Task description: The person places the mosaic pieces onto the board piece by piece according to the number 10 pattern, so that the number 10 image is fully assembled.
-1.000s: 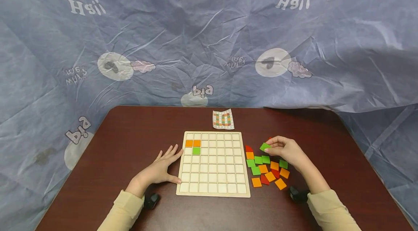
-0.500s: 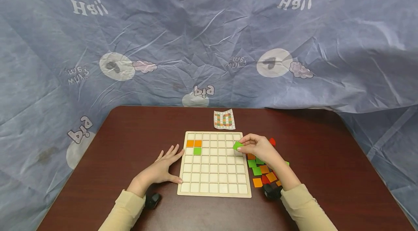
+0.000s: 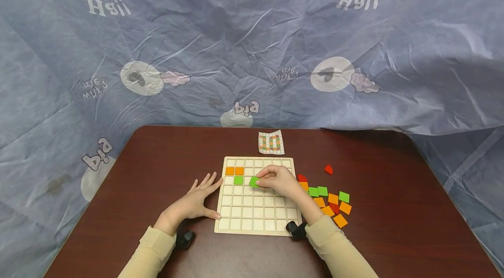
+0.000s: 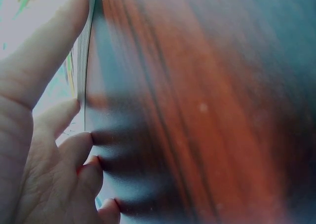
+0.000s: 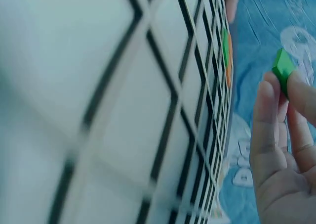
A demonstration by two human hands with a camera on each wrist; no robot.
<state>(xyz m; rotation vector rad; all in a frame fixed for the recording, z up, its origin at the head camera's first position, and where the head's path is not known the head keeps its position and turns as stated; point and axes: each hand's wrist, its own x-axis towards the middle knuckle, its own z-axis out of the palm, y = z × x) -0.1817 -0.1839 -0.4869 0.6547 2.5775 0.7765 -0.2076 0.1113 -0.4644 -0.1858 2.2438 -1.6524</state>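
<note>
Your right hand pinched a green tile between thumb and fingers, above the grid board; your left hand, fingers spread and grasping nothing, touched the board's left edge on the bench.

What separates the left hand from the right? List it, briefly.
The left hand spreads its fingers; the right hand pinches a green tile.
The left hand lies at the left edge of the gridded board; the right hand is over it.
Both wear cream sleeves.
</note>
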